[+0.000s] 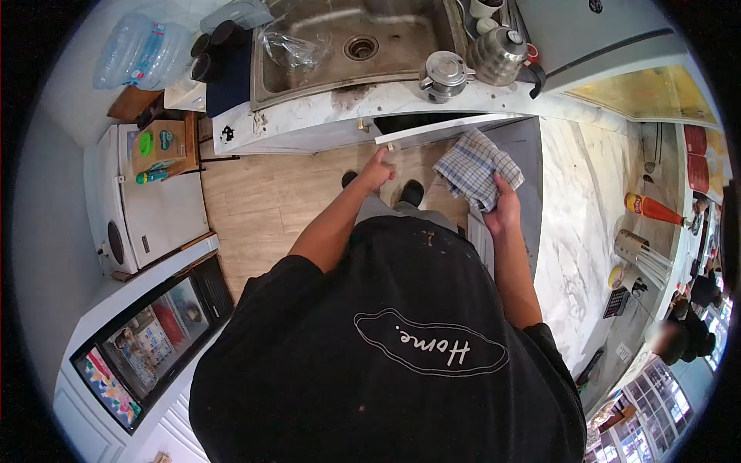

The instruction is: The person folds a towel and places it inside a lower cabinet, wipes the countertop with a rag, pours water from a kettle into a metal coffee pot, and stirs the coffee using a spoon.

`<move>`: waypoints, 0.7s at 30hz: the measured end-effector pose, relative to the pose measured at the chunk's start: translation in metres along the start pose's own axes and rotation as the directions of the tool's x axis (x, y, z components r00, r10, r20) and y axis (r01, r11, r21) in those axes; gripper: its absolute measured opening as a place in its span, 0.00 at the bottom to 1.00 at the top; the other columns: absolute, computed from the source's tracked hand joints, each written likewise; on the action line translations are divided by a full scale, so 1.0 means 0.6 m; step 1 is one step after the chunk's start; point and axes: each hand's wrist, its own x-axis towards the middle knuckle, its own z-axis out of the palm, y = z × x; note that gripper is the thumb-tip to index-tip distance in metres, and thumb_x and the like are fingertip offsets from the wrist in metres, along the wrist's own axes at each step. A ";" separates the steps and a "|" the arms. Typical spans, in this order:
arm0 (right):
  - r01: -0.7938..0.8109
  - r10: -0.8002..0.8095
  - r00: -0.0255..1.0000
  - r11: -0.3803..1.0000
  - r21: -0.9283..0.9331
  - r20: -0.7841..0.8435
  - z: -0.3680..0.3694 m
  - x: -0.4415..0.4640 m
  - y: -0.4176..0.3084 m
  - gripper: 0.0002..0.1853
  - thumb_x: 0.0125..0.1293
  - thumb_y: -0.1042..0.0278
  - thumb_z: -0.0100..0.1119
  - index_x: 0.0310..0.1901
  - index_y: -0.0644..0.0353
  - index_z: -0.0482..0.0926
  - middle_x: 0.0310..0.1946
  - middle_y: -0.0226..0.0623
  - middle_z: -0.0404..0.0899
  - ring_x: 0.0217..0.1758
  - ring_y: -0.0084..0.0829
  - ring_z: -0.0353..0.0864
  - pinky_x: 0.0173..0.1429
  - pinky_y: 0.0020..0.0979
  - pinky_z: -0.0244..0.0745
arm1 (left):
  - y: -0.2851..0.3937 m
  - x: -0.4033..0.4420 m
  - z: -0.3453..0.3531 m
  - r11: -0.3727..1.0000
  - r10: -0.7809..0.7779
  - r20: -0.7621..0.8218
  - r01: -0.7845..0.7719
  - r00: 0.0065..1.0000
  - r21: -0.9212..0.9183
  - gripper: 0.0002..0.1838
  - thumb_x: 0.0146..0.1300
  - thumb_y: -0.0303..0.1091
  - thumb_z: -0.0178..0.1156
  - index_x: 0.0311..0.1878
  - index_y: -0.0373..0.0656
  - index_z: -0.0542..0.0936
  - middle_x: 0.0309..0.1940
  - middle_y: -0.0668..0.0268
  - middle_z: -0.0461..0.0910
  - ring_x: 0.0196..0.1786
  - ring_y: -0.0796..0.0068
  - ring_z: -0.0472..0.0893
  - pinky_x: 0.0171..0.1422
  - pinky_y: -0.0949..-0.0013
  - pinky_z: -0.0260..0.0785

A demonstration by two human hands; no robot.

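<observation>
My left hand (377, 171) is at the edge of a partly open cabinet door (432, 130), its index finger stretched toward a small brass knob (390, 146) and its other fingers partly curled. Nothing shows in that hand. On the right, my right hand (505, 208) grips a blue, white and grey checkered cloth (477, 170) by its lower right corner. The cloth hangs bunched in front of the cabinet, and part of my right fingers is hidden behind it.
Above the cabinets is a steel sink (324, 86) with clear plastic in it. A metal filter pot (445, 76) and a kettle (498, 57) stand beside it. A marble counter (575, 231) runs down the right. A white appliance (158, 208) stands left.
</observation>
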 end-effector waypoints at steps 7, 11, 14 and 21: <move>-0.109 0.101 0.989 0.992 0.069 0.111 0.039 0.025 0.013 0.22 0.78 0.66 0.49 0.68 0.68 0.67 0.61 0.48 0.77 0.60 0.44 0.81 0.66 0.45 0.78 | -0.071 0.020 0.007 0.989 0.132 0.121 -0.139 0.984 0.044 0.35 0.67 0.34 0.61 0.76 0.47 0.61 0.35 0.59 0.85 0.35 0.71 0.83 0.44 0.64 0.76; -0.137 0.125 0.981 0.988 0.073 0.146 0.051 0.041 0.033 0.23 0.77 0.65 0.49 0.67 0.69 0.68 0.62 0.49 0.77 0.64 0.44 0.79 0.71 0.45 0.73 | -0.127 0.059 0.010 0.976 0.174 0.175 -0.193 0.969 0.101 0.34 0.67 0.32 0.59 0.75 0.48 0.61 0.36 0.60 0.83 0.37 0.71 0.82 0.44 0.63 0.75; -0.170 0.144 0.969 0.978 0.120 0.199 0.055 0.055 0.045 0.22 0.77 0.69 0.46 0.68 0.69 0.66 0.63 0.49 0.76 0.64 0.45 0.78 0.70 0.47 0.74 | -0.108 0.035 0.013 0.987 0.110 0.173 -0.127 0.979 0.095 0.30 0.67 0.29 0.57 0.72 0.47 0.64 0.40 0.63 0.79 0.41 0.72 0.79 0.45 0.65 0.73; -0.107 0.097 0.991 0.987 0.117 0.089 0.098 0.065 0.071 0.22 0.79 0.68 0.41 0.67 0.73 0.64 0.65 0.51 0.73 0.66 0.47 0.75 0.74 0.49 0.68 | -0.095 0.003 0.021 0.983 0.117 0.218 -0.144 0.969 0.111 0.30 0.68 0.29 0.58 0.72 0.46 0.65 0.39 0.63 0.79 0.39 0.72 0.79 0.43 0.66 0.73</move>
